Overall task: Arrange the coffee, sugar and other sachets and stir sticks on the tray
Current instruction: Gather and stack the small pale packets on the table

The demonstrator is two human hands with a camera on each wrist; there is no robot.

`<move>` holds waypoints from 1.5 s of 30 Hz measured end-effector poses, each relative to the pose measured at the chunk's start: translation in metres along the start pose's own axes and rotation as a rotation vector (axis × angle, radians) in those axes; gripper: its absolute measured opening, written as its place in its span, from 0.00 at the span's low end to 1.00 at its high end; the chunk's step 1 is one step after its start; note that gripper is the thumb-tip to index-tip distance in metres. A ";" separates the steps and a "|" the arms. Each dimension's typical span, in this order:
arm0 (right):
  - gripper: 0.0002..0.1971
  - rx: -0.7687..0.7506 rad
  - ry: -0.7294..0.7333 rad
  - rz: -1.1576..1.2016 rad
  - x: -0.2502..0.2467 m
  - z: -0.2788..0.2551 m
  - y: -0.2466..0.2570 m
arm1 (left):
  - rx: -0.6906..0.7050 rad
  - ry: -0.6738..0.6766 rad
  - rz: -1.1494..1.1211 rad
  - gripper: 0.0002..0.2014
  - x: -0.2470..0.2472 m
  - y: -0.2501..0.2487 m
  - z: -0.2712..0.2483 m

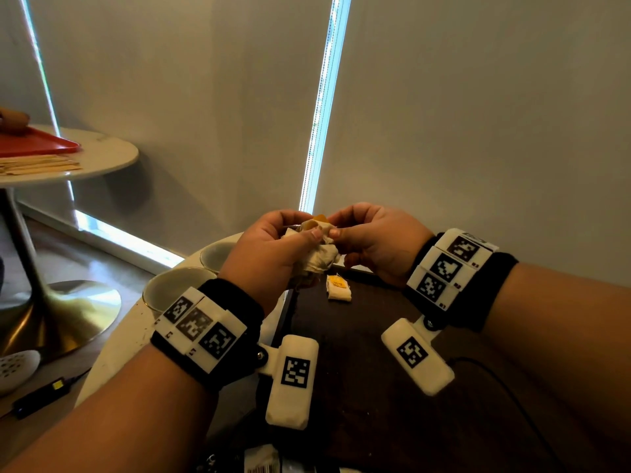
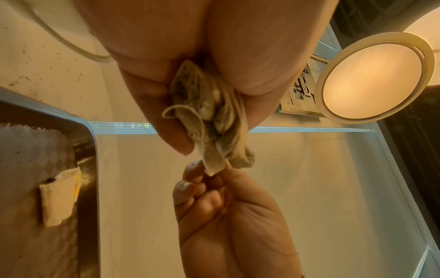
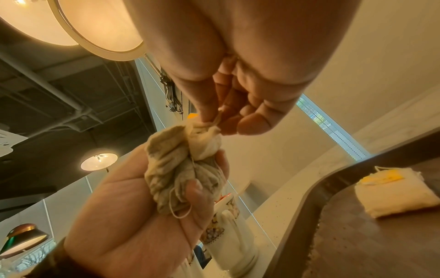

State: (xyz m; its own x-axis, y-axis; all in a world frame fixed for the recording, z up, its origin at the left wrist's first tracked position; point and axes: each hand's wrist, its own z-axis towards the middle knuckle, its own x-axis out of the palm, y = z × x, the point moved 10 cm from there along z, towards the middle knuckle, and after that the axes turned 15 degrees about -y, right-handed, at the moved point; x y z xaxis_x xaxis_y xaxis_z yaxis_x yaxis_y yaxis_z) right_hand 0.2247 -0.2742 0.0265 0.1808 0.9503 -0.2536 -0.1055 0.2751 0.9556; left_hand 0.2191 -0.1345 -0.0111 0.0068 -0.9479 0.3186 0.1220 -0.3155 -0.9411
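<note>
My left hand [image 1: 304, 242] grips a crumpled bunch of beige tea bags [image 1: 321, 259] with strings, held above the far edge of the dark tray [image 1: 375, 339]. My right hand [image 1: 336, 230] pinches the top of one bag in the bunch. The left wrist view shows the bunch of tea bags [image 2: 209, 112] squeezed between my fingers, with the right hand [image 2: 209, 175] pinching its lower tip. In the right wrist view the pinch sits at the bunch's [image 3: 181, 169] knotted top. One tea bag with a yellow tag [image 1: 338, 287] lies flat on the tray.
Two white cups [image 1: 177, 288] [image 1: 218, 254] stand on the white table left of the tray. A second round table at far left carries a red tray [image 1: 37, 141] and wooden stir sticks [image 1: 37, 163]. Packets [image 1: 263, 459] lie at the near edge. A black cable [image 1: 495, 377] crosses the tray's right.
</note>
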 end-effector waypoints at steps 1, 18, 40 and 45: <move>0.06 -0.003 -0.009 0.012 -0.001 0.000 0.000 | -0.002 -0.001 -0.002 0.12 0.000 0.000 0.000; 0.05 0.040 -0.062 0.142 -0.007 -0.005 0.003 | -0.025 -0.022 -0.012 0.19 0.000 0.006 0.002; 0.13 0.001 -0.132 0.126 -0.017 -0.006 0.004 | -0.054 -0.058 0.114 0.10 -0.004 0.007 -0.003; 0.13 -0.015 -0.085 0.053 -0.013 -0.009 0.001 | -0.047 -0.037 0.130 0.08 -0.002 0.007 -0.004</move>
State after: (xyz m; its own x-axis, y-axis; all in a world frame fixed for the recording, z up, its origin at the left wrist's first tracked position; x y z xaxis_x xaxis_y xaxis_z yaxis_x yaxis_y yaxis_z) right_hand 0.2135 -0.2846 0.0294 0.2566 0.9480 -0.1885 -0.1320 0.2276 0.9648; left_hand 0.2155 -0.1346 -0.0185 0.0559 -0.9788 0.1972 0.0707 -0.1931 -0.9786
